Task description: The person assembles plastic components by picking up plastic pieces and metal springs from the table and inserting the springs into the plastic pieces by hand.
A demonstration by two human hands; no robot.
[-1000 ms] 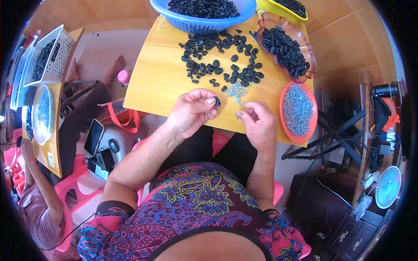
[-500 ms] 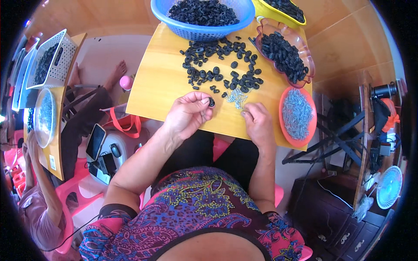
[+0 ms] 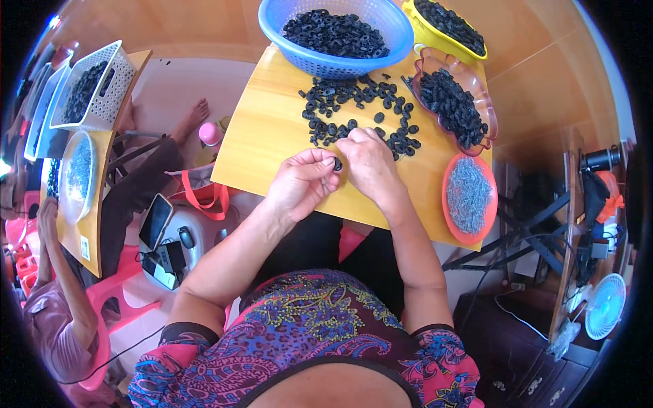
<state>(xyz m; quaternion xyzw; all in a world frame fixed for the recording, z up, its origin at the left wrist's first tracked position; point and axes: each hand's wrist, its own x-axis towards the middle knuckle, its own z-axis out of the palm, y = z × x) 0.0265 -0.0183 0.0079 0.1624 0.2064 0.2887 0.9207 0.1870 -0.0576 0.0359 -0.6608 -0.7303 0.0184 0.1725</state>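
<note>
Between the thumb and fingers of my left hand [image 3: 303,178] is a small round black plastic part [image 3: 337,164], above the near edge of the wooden table [image 3: 258,146]. Close beside it, my right hand [image 3: 371,166] has its fingertips pinched together over the near side of the loose black parts [image 3: 379,117]. Whatever those fingertips hold, if anything, is too small or hidden to make out. The small silvery screws that lay on the table are covered by my right hand.
At the back stand a blue basket [image 3: 269,30] and a yellow basin [image 3: 425,30], both with black parts. To the right are a brownish scalloped tray [image 3: 486,88] of black parts and an orange dish [image 3: 449,217] of silvery screws. Another person [image 3: 64,319] sits at a table on the left.
My right hand has moved left and away from me, from beside the screws to near the left hand and the black parts. The left hand still holds its part. The view has shifted slightly.
</note>
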